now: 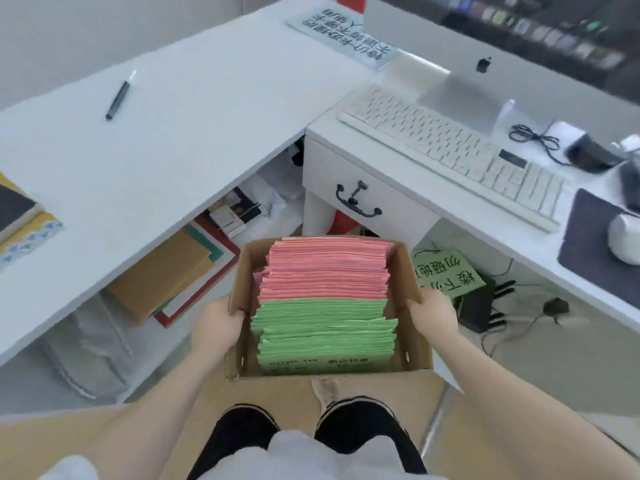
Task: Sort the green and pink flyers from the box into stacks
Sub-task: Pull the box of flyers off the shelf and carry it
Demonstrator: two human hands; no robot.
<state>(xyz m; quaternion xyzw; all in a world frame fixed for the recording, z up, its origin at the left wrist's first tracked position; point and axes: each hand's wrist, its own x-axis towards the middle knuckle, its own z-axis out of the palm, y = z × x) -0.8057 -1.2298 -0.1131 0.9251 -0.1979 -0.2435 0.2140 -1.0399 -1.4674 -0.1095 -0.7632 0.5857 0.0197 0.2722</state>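
An open cardboard box (408, 271) is held in front of me, below the desk level. Pink flyers (327, 268) fill its far half and green flyers (325, 336) fill its near half, all standing on edge. My left hand (216, 323) grips the box's left wall, fingers curled over the rim. On the opposite wall, my right hand (433, 315) holds the box the same way.
A white L-shaped desk (173, 133) wraps the left and far sides, with a pen (117, 98) on it. A keyboard (450, 154), monitor (485, 46), mouse (625, 239) and mouse pad lie on the right. Folders, a green sign (446, 271) and cables sit under the desk.
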